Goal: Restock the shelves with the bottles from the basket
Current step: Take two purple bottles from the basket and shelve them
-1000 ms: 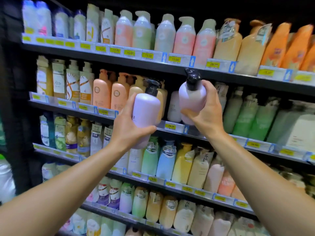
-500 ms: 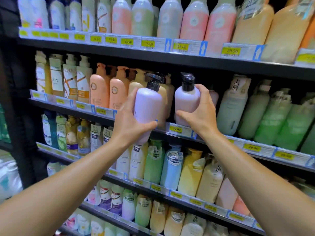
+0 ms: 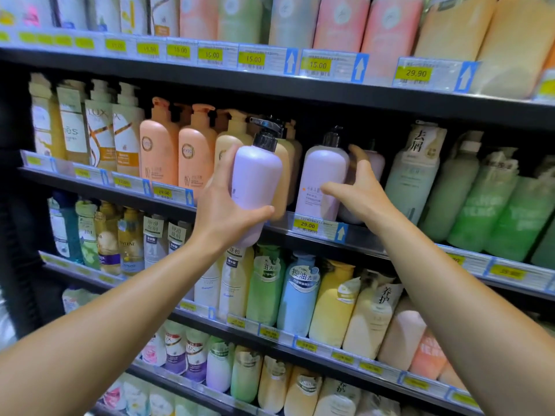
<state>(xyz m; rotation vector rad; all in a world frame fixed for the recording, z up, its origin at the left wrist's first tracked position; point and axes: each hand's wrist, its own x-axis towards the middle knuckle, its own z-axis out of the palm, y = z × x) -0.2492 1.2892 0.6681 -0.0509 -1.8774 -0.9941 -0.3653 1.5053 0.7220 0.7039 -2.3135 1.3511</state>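
Shelf [image 3: 354, 234] now bears right bottle [image 3: 322, 178] (right hand [image 3: 357, 187] loosened).

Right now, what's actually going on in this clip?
A person is restocking a shop shelf of pump bottles. The left hand grips a lilac pump bottle, held tilted in the air in front of the second shelf. A second lilac bottle already stands upright on that shelf above a 29.00 price tag. The right hand is beside it with fingers spread, thumb at its front; whether it touches the bottle is unclear. The basket is out of view.
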